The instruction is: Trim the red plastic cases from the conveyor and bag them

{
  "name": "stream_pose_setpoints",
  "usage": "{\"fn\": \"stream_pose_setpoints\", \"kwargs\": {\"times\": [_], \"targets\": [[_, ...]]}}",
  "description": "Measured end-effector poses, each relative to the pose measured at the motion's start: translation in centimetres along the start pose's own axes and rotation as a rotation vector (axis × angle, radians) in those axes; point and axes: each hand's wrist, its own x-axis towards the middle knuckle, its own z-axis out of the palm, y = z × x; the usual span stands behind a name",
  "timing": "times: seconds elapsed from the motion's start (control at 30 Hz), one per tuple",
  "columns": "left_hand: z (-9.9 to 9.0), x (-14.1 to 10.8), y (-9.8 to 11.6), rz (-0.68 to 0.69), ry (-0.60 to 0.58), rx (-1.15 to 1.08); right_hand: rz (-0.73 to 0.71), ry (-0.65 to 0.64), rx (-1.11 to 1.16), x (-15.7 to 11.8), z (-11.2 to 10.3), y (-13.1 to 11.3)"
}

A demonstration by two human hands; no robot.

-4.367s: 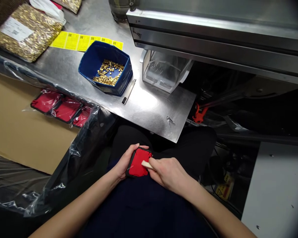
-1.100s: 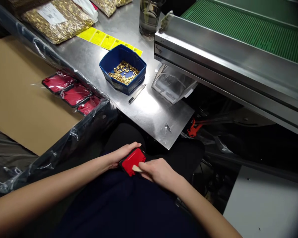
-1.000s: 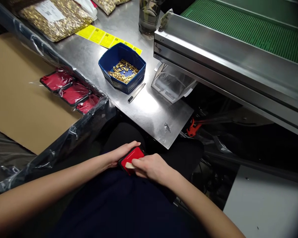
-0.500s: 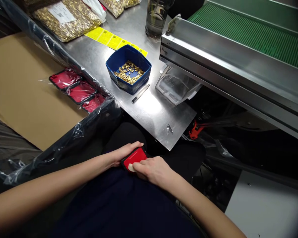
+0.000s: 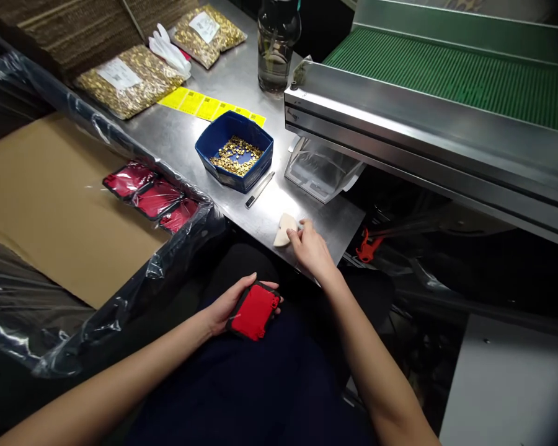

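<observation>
My left hand (image 5: 235,300) is closed around a flat case (image 5: 255,311) with a red face and black edges, held above my lap. Ragged red edges show at its right and bottom. Over the metal table's front edge, my right hand (image 5: 310,248) has its thumb against a cream-coloured pad (image 5: 284,229), which looks soft and thin. The fingers are bent close to the thumb, and the palm side is hidden. Beyond this hand lies a slim cutter knife (image 5: 260,189), next to a blue bin (image 5: 235,150) holding small gold-coloured pieces.
Several red-and-black cases (image 5: 159,198) lie in a plastic-lined box on the left. Bags of gold-coloured pieces (image 5: 130,80), a yellow label strip (image 5: 209,108) and a glass jug (image 5: 274,62) stand behind. A green conveyor (image 5: 428,68) with a metal side rail overhangs a clear bin (image 5: 323,167).
My right hand has left the red-faced case and moved up and right to the table with the cream-coloured pad. My left hand still holds the case, now with its red face uncovered.
</observation>
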Motion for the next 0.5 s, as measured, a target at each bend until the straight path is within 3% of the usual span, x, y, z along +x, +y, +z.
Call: {"fn": "stream_pose_setpoints", "kwargs": {"times": [0.07, 0.13, 0.33, 0.4, 0.5], "targets": [[-0.2, -0.1, 0.0, 0.014, -0.009, -0.031, 0.008, 0.087, -0.001, 0.4, -0.9, 0.6], [-0.3, -0.3, 0.1, 0.032, -0.011, -0.079, 0.020, 0.164, -0.024, -1.1, -2.6, 3.1], [-0.8, -0.2, 0.6, 0.064, 0.001, -0.163, 0.226, 0.368, -0.460, -7.1, -7.7, 15.9], [-0.8, 0.1, 0.9, 0.054, -0.023, -0.156, 0.219, 0.336, -0.552, -6.8, -8.0, 19.1], [-0.5, 0.5, 1.2, 0.041, -0.037, -0.130, 0.110, 0.203, -0.659, -4.0, -7.4, 22.1]]}}
